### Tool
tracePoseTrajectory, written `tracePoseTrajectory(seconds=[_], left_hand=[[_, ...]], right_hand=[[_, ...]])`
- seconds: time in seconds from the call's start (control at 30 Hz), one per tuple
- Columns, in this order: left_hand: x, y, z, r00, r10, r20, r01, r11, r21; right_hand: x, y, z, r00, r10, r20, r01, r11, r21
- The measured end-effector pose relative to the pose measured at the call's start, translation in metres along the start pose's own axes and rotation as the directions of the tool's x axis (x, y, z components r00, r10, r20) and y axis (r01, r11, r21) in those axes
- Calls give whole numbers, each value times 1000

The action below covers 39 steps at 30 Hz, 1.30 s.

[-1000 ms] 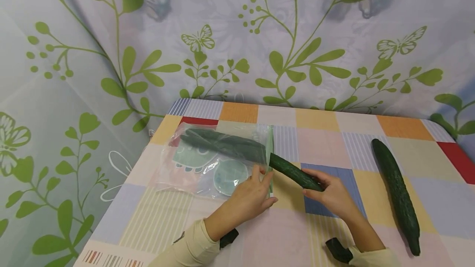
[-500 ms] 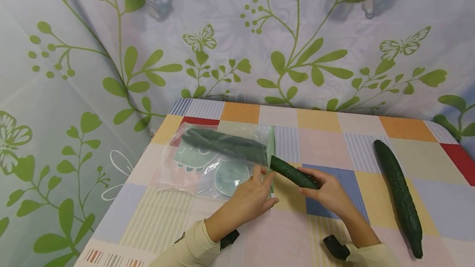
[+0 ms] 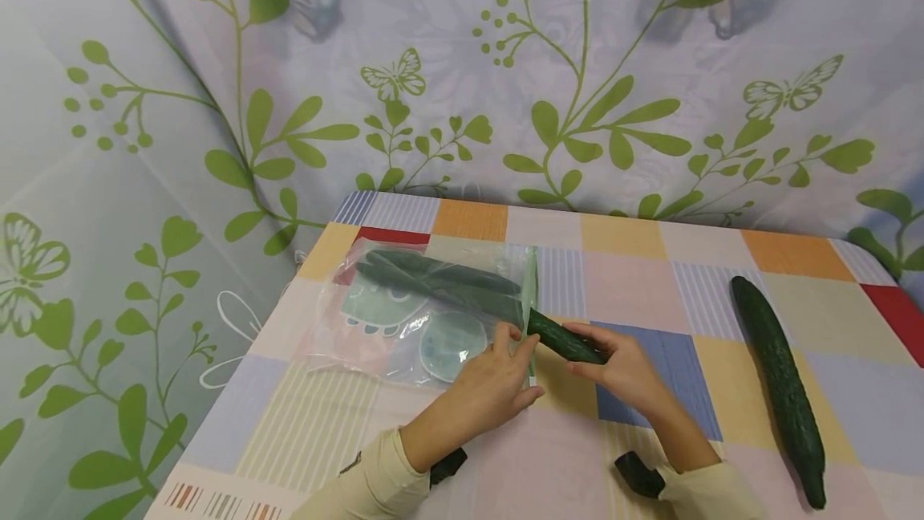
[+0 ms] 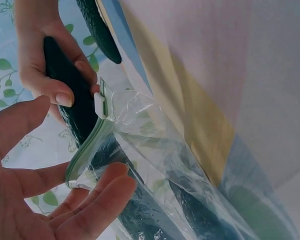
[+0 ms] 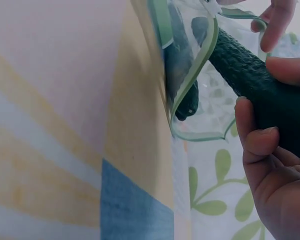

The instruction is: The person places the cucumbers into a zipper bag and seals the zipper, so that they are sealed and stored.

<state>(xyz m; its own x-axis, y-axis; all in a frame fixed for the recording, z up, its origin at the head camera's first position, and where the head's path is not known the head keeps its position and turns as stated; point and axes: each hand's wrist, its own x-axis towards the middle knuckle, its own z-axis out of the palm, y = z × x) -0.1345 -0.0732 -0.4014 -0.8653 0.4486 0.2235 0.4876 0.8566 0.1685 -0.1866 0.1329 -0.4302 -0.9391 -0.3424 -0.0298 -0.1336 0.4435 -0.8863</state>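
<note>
My right hand grips the near end of a dark green cucumber. Its far part runs through the mouth of a clear zip bag with a green seal strip. Inside the bag, a second cucumber lies alongside it. At the bag's mouth, my left hand holds the edge between its fingers. The left wrist view shows a finger against the green strip and other fingers over the film. From the right wrist side, the mouth gapes around the held cucumber.
Another cucumber lies on the patchwork tablecloth to the right. A curtain with green leaves hangs behind the table. Dark devices sit at both wrists.
My right hand has moved left, and the cucumber has slid deeper into the bag, with less of it showing outside. The left hand stays at the bag's mouth.
</note>
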Motion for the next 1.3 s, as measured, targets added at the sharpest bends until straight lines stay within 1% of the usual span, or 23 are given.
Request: tracePoseTrajectory(seconds=[0.23, 0.5, 0.67, 0.83, 0.93, 1.17, 1.3], left_hand=[[-1, -1, 0, 1000, 15, -22, -14, 999, 32], [0, -1, -1, 1000, 7, 19, -7, 1000, 15], [-1, -1, -1, 1000, 15, 17, -15, 1000, 21], [-1, -2, 0, 1000, 22, 4, -22, 1000, 22], [-1, -2, 0, 1000, 20, -2, -20, 1000, 24], [-2, -2, -3, 1000, 16, 1, -16, 1000, 16], [-2, -1, -5, 1000, 15, -4, -15, 1000, 14]], right_hand=[[6, 1, 6, 999, -7, 39, 5, 999, 44], [12, -1, 11, 999, 3, 50, -6, 998, 66], [16, -2, 14, 998, 8, 61, -12, 998, 61], [22, -3, 17, 997, -9, 74, 1, 995, 101], [25, -3, 20, 996, -22, 83, 13, 994, 107], [35, -5, 24, 995, -10, 101, 3, 997, 75], [40, -5, 26, 994, -13, 113, 4, 997, 75]])
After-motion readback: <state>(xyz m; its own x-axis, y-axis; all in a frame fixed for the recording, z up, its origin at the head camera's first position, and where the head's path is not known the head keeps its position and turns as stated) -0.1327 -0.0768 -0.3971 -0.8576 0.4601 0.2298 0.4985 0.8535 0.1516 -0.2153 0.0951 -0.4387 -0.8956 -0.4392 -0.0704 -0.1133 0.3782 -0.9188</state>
